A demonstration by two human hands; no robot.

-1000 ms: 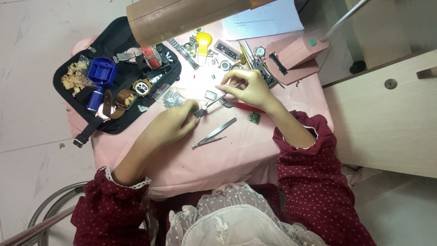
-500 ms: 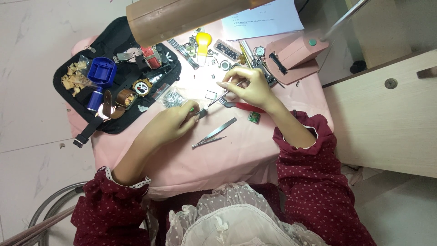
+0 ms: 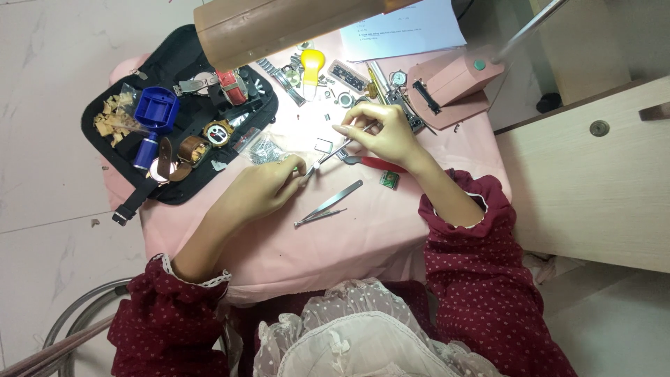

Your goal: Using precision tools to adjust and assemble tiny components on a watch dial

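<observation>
1. The pink table (image 3: 391,230) is sitting in the middle, and everything else is lying on it.
2. The black mat (image 3: 188,188) is lying on the far left part of the table, with a blue tool (image 3: 155,112) and watch parts sitting on it.
3. The brown lamp (image 3: 279,24) is hanging over the far edge of the table and shining down on the middle.
4. The pink box (image 3: 450,87) is sitting at the far right corner of the table.
5. The left hand (image 3: 262,188) is resting on the middle of the table with its fingers curled shut, pinching a tiny part I cannot make out.
6. The right hand (image 3: 384,132) is resting a bit farther back on the table, with its fingers squeezed shut on a thin metal tool (image 3: 335,150).
7. The thin tool is pointing down to the left hand's fingertips, and its tip is meeting them.
8. The tweezers (image 3: 328,204) are lying loose on the table, just nearer than the two hands.
9. The red handle (image 3: 377,164) is lying on the table just under the right hand.
10. The little green piece (image 3: 389,180) is lying on the table beside the right wrist.
</observation>
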